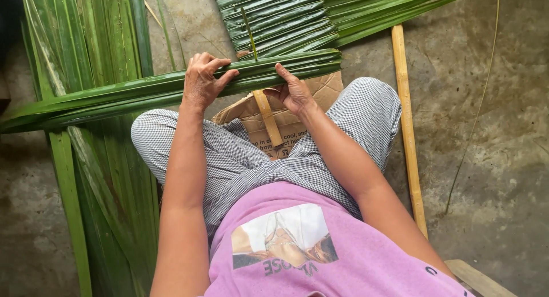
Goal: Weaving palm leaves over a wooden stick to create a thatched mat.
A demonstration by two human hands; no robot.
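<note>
A person sat on a concrete floor [503, 177], seen from above, in a pink shirt and checked trousers. The left hand [203, 82] curled over the top of a long folded palm leaf [137, 94], fingers pressed down on it and thumb at its near edge. The right hand [294, 91] pinched the same leaf near its right end, thumb on top and fingers underneath. The leaf lay across both knees, running from far left to just past the right hand. Just beyond it sat a panel of stitched leaves [274, 20], its near edge beside the held leaf. A flat piece of cardboard [286, 128] lay between the knees, with a thin bamboo strip [267, 117] across it. Loose leaves [91, 40] were piled on the left. A bamboo pole [407, 125] lay on the right.
</note>
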